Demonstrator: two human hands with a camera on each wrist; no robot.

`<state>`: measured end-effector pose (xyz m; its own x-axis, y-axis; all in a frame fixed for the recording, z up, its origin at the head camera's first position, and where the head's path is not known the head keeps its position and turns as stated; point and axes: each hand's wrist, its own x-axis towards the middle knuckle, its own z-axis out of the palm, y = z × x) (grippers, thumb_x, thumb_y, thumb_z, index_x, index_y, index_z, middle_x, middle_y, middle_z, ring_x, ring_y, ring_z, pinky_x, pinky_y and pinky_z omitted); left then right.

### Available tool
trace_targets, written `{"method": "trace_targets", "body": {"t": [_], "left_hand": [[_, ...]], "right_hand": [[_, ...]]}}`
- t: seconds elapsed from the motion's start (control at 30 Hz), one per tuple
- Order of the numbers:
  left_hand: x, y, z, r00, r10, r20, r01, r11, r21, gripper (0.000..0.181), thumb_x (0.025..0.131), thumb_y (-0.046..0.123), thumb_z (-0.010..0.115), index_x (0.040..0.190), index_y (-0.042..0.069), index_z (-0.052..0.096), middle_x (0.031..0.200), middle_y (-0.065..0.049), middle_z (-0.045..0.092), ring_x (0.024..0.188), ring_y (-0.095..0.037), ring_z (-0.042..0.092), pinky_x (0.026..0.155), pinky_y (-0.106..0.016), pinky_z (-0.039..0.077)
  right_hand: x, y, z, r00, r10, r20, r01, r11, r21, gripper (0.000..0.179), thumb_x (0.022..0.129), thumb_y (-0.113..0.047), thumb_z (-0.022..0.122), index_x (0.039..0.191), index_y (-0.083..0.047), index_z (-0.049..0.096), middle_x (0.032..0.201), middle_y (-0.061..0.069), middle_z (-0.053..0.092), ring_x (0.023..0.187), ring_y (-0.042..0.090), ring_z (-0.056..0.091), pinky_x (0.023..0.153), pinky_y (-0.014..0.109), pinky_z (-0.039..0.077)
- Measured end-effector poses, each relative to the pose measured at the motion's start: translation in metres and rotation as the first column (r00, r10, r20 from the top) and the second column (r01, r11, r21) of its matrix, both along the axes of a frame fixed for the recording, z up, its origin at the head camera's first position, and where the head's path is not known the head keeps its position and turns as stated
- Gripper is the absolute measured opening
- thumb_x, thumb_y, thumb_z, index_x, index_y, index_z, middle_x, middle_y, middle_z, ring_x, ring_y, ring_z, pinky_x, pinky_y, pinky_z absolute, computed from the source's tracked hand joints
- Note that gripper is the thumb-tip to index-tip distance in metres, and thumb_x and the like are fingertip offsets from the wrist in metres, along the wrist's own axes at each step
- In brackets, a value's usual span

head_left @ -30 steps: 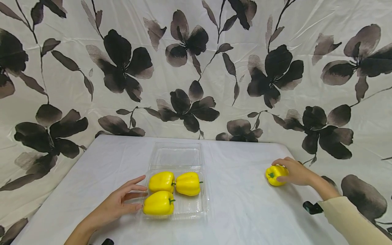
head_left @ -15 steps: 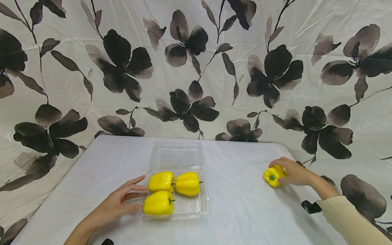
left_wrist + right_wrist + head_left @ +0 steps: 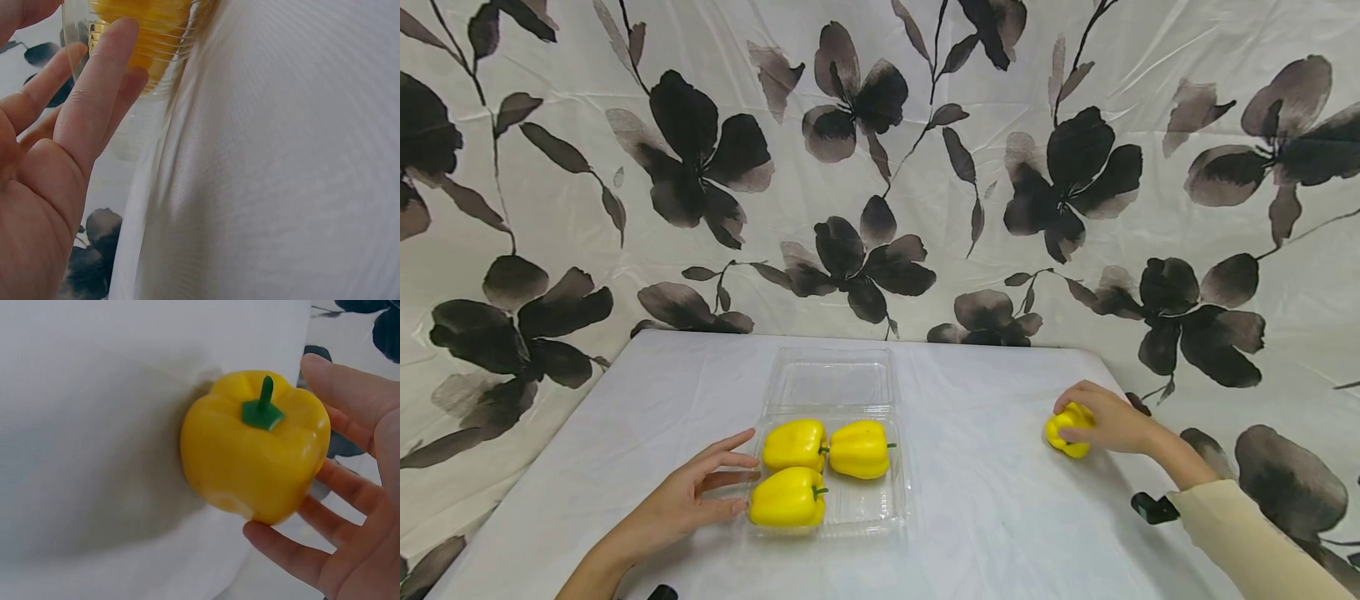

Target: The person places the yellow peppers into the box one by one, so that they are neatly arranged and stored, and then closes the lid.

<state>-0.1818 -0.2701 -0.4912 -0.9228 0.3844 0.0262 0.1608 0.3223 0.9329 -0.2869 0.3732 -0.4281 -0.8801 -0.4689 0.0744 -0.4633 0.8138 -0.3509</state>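
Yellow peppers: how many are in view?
4: rear-left pepper, rear-right pepper, front-left pepper in the clear container; fourth pepper in the right grip. None seems hidden.

Head cam bright, wrist cams dimmer w/ soft shadows.

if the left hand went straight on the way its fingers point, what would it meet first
The left hand would probably meet the clear plastic container first, at its left wall; whether the two touch now is unclear.
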Motion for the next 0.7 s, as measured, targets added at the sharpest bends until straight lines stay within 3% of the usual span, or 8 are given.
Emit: {"method": "trace_targets", "body": {"t": [0.2,0.37,0.43,0.6,0.7], "left_hand": [[-0.0002,-0.0008,-0.0005,1.0,-0.012,-0.004,0.012,1.0,0.014,0.046,0.096,0.016,0.081,0.138,0.011,0.064,0.175,-0.015,0.021,0.133,-0.029,0.062,0.102,-0.021,0.055],[-0.0001,-0.0004,-0.0001,1.0,-0.013,-0.004,0.013,1.0,0.015,0.046,0.096,0.018,0.081,0.138,0.013,0.064,0.175,-0.014,0.021,0.135,-0.037,0.06,0.102,-0.022,0.056],[0.0,-0.0005,0.0001,1.0,-0.014,-0.005,0.014,1.0,0.017,0.046,0.096,0.017,0.081,0.138,0.013,0.064,0.175,-0.013,0.021,0.135,-0.037,0.059,0.102,-0.023,0.055],[0.0002,-0.0014,-0.0002,1.0,-0.019,-0.008,0.019,1.0,0.021,0.045,0.096,0.016,0.08,0.138,0.013,0.064,0.175,-0.013,0.021,0.133,-0.022,0.063,0.103,-0.023,0.055],[0.0004,-0.0014,-0.0003,1.0,-0.019,-0.007,0.02,1.0,0.023,0.045,0.096,0.016,0.08,0.138,0.013,0.064,0.175,-0.013,0.021,0.134,-0.026,0.062,0.102,-0.023,0.056]], "right_hand": [[-0.0013,-0.0026,-0.0078,0.999,-0.026,-0.03,0.026,1.0,-0.009,0.021,0.09,-0.019,0.087,0.103,-0.02,0.07,0.115,0.001,0.064,0.106,0.023,0.058,0.098,0.052,0.056],[0.0001,-0.0047,-0.008,0.999,-0.034,-0.029,0.034,0.999,-0.004,0.022,0.09,-0.013,0.086,0.103,-0.019,0.068,0.118,0.005,0.062,0.106,0.025,0.058,0.096,0.05,0.056],[0.0006,-0.0053,-0.0077,0.999,-0.038,-0.024,0.037,0.999,-0.012,0.023,0.09,-0.013,0.086,0.105,-0.018,0.069,0.121,0.007,0.062,0.107,0.026,0.058,0.097,0.05,0.057],[0.0014,-0.0047,-0.0082,0.998,-0.054,-0.008,0.054,0.998,-0.023,0.032,0.089,-0.015,0.087,0.116,-0.014,0.07,0.128,0.014,0.06,0.111,0.031,0.058,0.099,0.054,0.057],[0.0013,-0.0038,-0.0086,0.998,-0.062,-0.006,0.062,0.998,-0.019,0.042,0.088,-0.018,0.089,0.124,-0.01,0.069,0.131,0.017,0.059,0.113,0.033,0.059,0.1,0.055,0.057]]}}
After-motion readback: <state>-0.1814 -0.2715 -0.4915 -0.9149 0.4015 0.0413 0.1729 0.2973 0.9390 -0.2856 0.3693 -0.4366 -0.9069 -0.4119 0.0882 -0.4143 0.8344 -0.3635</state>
